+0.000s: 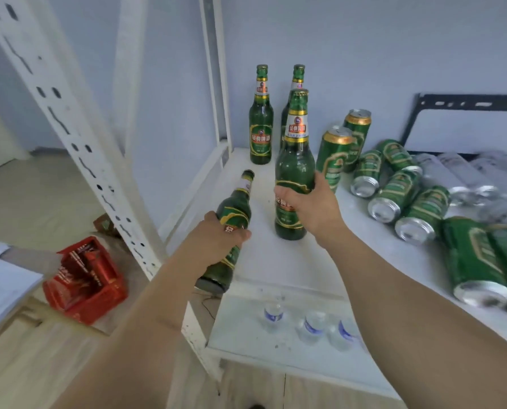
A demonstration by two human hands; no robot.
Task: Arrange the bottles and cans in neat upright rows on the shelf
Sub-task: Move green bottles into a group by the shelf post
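Note:
My left hand (216,237) grips a green glass bottle (234,211) that tilts, neck pointing away, over the front left of the white shelf (275,261). My right hand (311,208) holds a second green bottle (293,160) upright, its base at the shelf surface. Two more green bottles stand upright at the back, one on the left (261,122) and one (298,81) partly hidden behind the held bottle. Two green cans (334,154) stand upright to the right of them. Several green cans (393,193) lie on their sides further right.
White perforated shelf posts (78,134) rise at left and behind. Silver cans (467,178) lie at the far right. Small water bottles (314,323) stand on the lower shelf. A red crate (84,278) sits on the wooden floor at left, beside stacked papers (1,287).

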